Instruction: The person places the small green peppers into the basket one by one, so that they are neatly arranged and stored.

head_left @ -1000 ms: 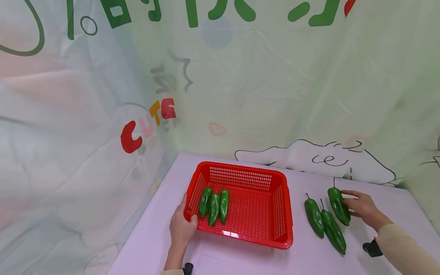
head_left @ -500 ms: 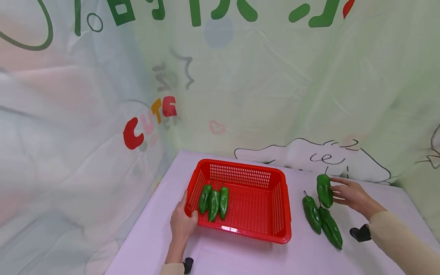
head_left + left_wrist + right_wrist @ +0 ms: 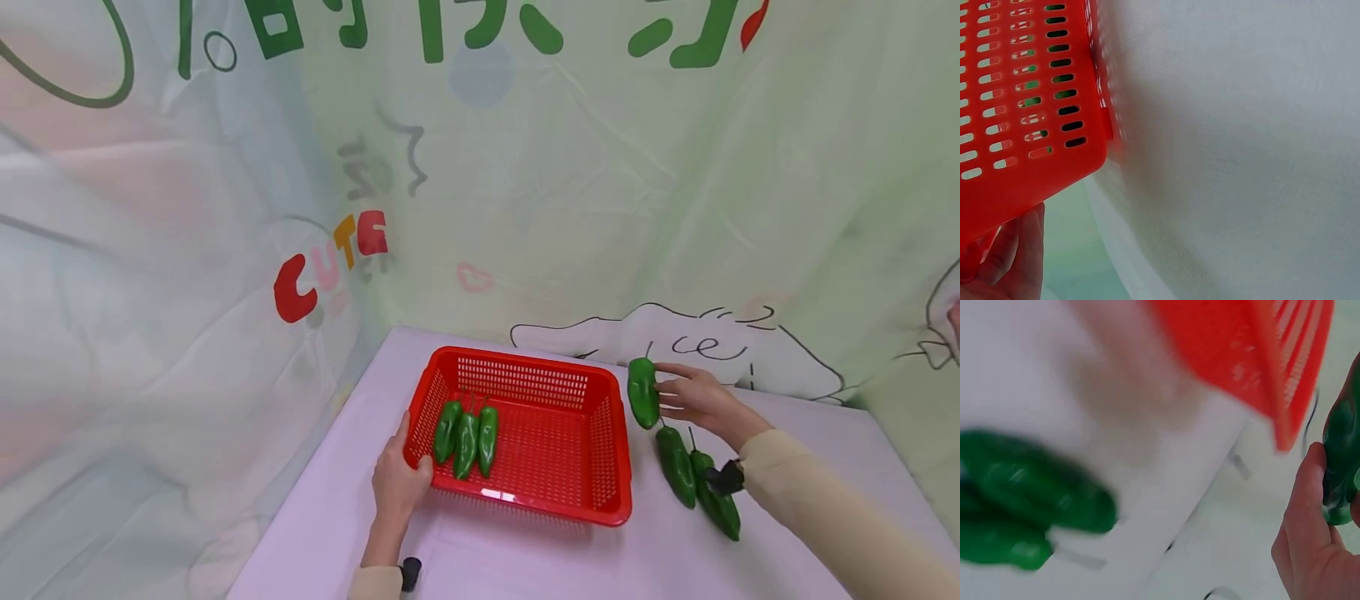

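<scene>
My left hand (image 3: pixel 401 477) grips the near-left corner of a red perforated plastic basket (image 3: pixel 540 510), thumb over the rim; the left wrist view shows its fingers (image 3: pixel 1025 250) against the basket's outer side. Inside, three green peppers (image 3: pixel 467 442) lie side by side at the left end. Off the table, just beyond the basket's right rim, my right hand (image 3: pixel 701 400) holds a green pepper (image 3: pixel 643 393) with its stem upward. The right wrist view shows this pepper (image 3: pixel 1340 444) between fingers and thumb, partly cut off by the frame.
Two more green peppers, one on the left (image 3: pixel 677 467) and one on the right (image 3: pixel 716 500), lie on the white table (image 3: pixel 525 575) below my right forearm, which partly covers one. A printed cloth (image 3: pixel 570 208) hangs behind and along the left side.
My right hand has lifted the pepper off the table and carried it left to the basket's right edge. My left hand keeps its grip on the basket.
</scene>
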Demonstrator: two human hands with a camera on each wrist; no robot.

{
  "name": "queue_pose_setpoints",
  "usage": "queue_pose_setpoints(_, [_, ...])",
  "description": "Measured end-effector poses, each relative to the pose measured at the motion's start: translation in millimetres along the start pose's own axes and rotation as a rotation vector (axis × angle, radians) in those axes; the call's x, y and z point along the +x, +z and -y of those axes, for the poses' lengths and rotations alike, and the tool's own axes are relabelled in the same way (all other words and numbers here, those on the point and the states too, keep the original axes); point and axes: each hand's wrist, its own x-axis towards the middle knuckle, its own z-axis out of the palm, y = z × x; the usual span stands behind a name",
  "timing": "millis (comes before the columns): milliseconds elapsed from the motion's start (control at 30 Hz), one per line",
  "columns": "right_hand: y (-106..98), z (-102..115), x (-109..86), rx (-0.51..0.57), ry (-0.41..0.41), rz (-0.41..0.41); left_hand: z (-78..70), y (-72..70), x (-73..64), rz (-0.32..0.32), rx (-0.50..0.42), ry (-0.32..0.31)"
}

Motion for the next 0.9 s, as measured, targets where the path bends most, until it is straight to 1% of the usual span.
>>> queue_pose_setpoints(233, [53.6, 28.5, 17.0, 0.068, -0.019, 0.04, 0.4, 0.5, 2.7, 0.004, -0.011, 0.003])
queue_pose_setpoints(333, [73.0, 34.0, 23.7, 0.096, -0.025, 0.048, 1.2, 1.6, 2.3, 0.011, -0.012, -0.005])
queue_pose_setpoints(467, [96.2, 36.0, 31.3, 0.122, -0.032, 0.064, 1.7, 1.1, 1.9, 0.008, -0.014, -0.005])
queue_pose_setpoints(667, [122.7, 36.7, 36.1, 0.189, -0.02, 0.095, 0.5, 0.1, 1.3, -0.004, -0.017, -0.002])
queue_pose_setpoints(900, [146.3, 40.3, 38.8, 0.185, -0.005, 0.102, -0.5, -1.4, 2.7, -0.001, -0.019, -0.011])
